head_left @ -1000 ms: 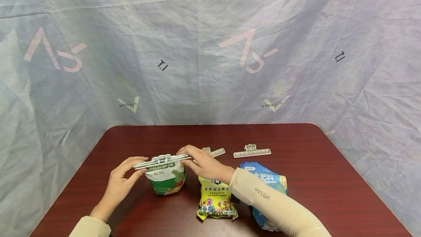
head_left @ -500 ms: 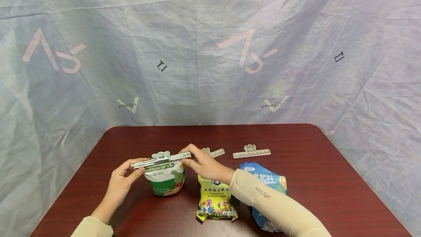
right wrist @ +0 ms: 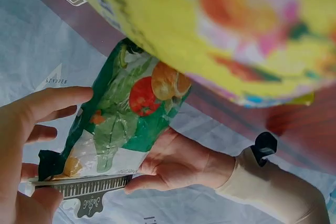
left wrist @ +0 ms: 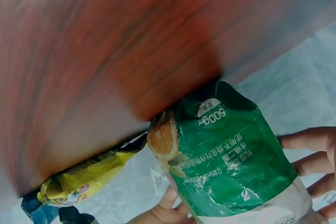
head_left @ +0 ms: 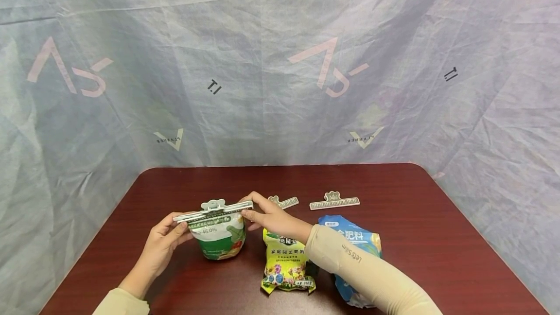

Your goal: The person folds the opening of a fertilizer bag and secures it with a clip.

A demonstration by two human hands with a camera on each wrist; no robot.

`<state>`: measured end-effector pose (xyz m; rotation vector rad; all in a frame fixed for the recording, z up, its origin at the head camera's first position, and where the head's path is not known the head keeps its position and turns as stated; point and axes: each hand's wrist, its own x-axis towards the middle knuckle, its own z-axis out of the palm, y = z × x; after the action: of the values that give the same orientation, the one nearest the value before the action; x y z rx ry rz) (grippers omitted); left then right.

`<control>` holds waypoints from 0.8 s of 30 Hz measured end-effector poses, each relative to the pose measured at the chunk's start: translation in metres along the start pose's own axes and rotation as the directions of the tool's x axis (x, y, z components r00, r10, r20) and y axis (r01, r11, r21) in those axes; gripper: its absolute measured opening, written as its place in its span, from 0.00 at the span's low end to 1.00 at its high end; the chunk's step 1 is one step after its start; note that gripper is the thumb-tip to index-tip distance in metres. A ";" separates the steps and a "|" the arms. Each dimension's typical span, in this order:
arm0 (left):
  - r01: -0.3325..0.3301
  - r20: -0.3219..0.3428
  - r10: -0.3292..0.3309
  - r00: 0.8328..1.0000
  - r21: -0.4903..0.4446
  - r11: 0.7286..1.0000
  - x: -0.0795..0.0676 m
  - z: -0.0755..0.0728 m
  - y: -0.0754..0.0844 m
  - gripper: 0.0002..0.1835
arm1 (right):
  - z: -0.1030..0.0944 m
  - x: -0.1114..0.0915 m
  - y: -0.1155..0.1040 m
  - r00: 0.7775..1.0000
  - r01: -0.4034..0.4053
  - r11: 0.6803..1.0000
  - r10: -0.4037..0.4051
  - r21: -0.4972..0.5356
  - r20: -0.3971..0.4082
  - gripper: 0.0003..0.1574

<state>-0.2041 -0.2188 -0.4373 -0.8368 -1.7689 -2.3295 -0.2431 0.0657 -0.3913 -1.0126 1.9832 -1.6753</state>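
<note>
A green and white fertilizer bag (head_left: 218, 245) with vegetables printed on it stands upright at the left of the table. Across its top edge lies a long clip (head_left: 213, 212) with a ruler-like bar, its wavy handle pointing up. My left hand (head_left: 162, 242) pinches the clip's left end between thumb and fingers. At the other end my right hand (head_left: 271, 218) pinches the bar in the same way. The right wrist view shows the clip (right wrist: 86, 192) along the bag's upper edge, with a hand at each end. Printed vegetables (right wrist: 142, 95) face that camera.
Right of the green bag lies a yellow fertilizer bag (head_left: 286, 266), its top partly behind my right hand. A blue bag (head_left: 350, 237) is partly covered by my right sleeve (head_left: 363, 266). Two more clips, one partly hidden (head_left: 288, 203) and one whole (head_left: 334, 201), lie behind them.
The clip has tilted so that its handle now shows upright above the bar. Both hands keep their places at its ends, the left fingers shifting slightly. The bags stay put.
</note>
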 end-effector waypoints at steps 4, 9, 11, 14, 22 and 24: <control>0.062 0.052 -0.058 0.997 -0.075 0.995 0.001 -0.001 0.003 0.17 | -0.001 0.003 0.007 0.999 -0.050 0.989 0.046 0.143 0.027 0.14; 0.153 0.053 -0.149 0.987 -0.099 0.983 0.002 -0.001 0.008 0.17 | -0.001 0.004 0.007 0.991 -0.136 0.947 0.129 0.291 0.043 0.15; 0.174 0.047 -0.170 0.984 -0.097 0.980 0.003 -0.001 0.009 0.17 | -0.001 0.004 0.007 0.987 -0.161 0.929 0.156 0.334 0.043 0.15; 0.190 0.031 -0.188 0.982 -0.090 0.978 0.004 0.000 0.009 0.16 | -0.001 0.004 0.006 0.983 -0.178 0.910 0.178 0.375 0.036 0.13; 0.229 -0.001 -0.230 0.973 -0.096 0.969 0.007 0.000 0.010 0.16 | 0.000 0.008 0.003 0.974 -0.208 0.868 0.224 0.450 0.019 0.09; 0.239 0.006 -0.239 0.971 -0.115 0.964 0.008 -0.001 0.010 0.16 | 0.000 0.008 0.001 0.971 -0.220 0.855 0.237 0.469 0.024 0.08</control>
<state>-0.2071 -0.2212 -0.4250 -0.6593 -1.8407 -2.6023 -0.2490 0.0597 -0.3911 -0.5496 1.5217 -1.9084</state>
